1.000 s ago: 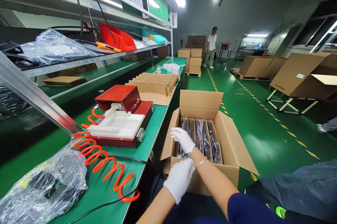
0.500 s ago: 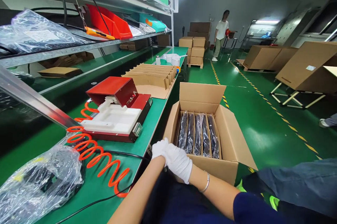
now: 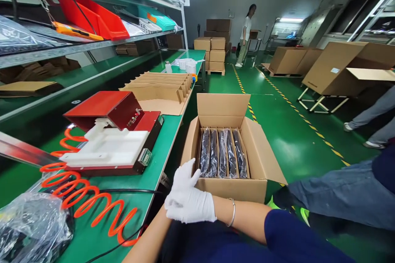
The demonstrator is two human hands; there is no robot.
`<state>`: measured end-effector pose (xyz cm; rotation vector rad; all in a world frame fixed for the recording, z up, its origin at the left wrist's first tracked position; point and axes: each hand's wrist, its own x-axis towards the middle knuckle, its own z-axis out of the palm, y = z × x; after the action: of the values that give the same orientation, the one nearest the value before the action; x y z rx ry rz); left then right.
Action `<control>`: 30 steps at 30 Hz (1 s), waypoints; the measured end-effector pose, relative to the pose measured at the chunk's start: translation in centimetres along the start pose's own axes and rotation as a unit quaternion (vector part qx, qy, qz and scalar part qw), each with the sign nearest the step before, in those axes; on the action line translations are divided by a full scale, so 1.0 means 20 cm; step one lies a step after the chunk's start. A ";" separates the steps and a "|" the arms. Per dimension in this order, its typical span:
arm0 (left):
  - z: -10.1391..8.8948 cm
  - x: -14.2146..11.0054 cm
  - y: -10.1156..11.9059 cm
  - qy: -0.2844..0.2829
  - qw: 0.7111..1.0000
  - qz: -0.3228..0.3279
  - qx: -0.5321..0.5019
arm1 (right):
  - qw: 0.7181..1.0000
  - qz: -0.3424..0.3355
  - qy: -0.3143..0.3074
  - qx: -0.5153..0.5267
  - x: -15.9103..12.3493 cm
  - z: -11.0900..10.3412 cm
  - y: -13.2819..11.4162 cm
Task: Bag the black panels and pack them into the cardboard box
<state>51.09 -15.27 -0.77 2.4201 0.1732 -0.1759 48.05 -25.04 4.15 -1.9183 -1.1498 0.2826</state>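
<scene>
Both my hands wear white gloves and meet in front of me, just before the near left corner of an open cardboard box [image 3: 230,191]. My left hand [image 3: 184,175] points its fingers up, spread apart, holding nothing. My right hand [image 3: 194,209], with a bracelet on its wrist, lies across the left hand's base, its fingers closed round the left glove's cuff. Inside the box, several black items in clear bags [image 3: 222,158] stand upright between cardboard dividers.
On the green bench to my left are a red and white machine [image 3: 114,139], an orange coiled hose [image 3: 83,199], a plastic bag [image 3: 31,226] and stacked cardboard dividers [image 3: 160,88]. A person in jeans [image 3: 339,197] is close on my right. Another person [image 3: 246,34] stands by stacked boxes [image 3: 214,55].
My left hand came out of the box and both hands drew back toward me. They now meet in front of the box, right over left. The view has swung slightly.
</scene>
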 end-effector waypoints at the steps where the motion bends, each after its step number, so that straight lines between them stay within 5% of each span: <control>1: -0.01 -0.01 -0.02 -0.012 1.000 -0.003 -0.021 | 0.998 -0.040 -0.036 -0.014 -0.04 -0.02 -0.01; 3: -0.03 -0.04 -0.07 -0.034 0.998 -0.020 -0.041 | 0.988 -0.102 -0.092 -0.065 -0.10 -0.08 -0.01; 5: -0.04 -0.08 -0.10 -0.043 0.997 -0.038 -0.043 | 0.983 -0.073 -0.099 -0.135 -0.17 -0.15 0.04; 7: -0.04 -0.12 -0.11 -0.052 0.998 -0.032 -0.003 | 0.973 0.062 -0.076 -0.210 -0.26 -0.25 0.14; 9: -0.04 -0.16 -0.09 -0.068 0.995 -0.004 0.076 | 0.933 0.217 -0.065 -0.280 -0.37 -0.35 0.27; 15: -0.01 -0.27 0.01 -0.081 0.950 0.097 0.287 | 0.852 0.374 -0.153 -0.334 -0.60 -0.54 0.54; 22: -0.01 -0.33 0.03 -0.100 0.933 0.095 0.332 | 0.806 0.412 -0.232 -0.355 -0.43 -0.48 0.58; 30: -0.03 -0.34 0.01 -0.124 0.928 0.100 0.337 | 0.795 0.401 -0.270 -0.367 -0.39 -0.48 0.55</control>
<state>44.57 -15.65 0.95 3.0375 -0.3007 -0.5144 55.99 -38.97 -0.23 -3.1216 -0.7282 1.0174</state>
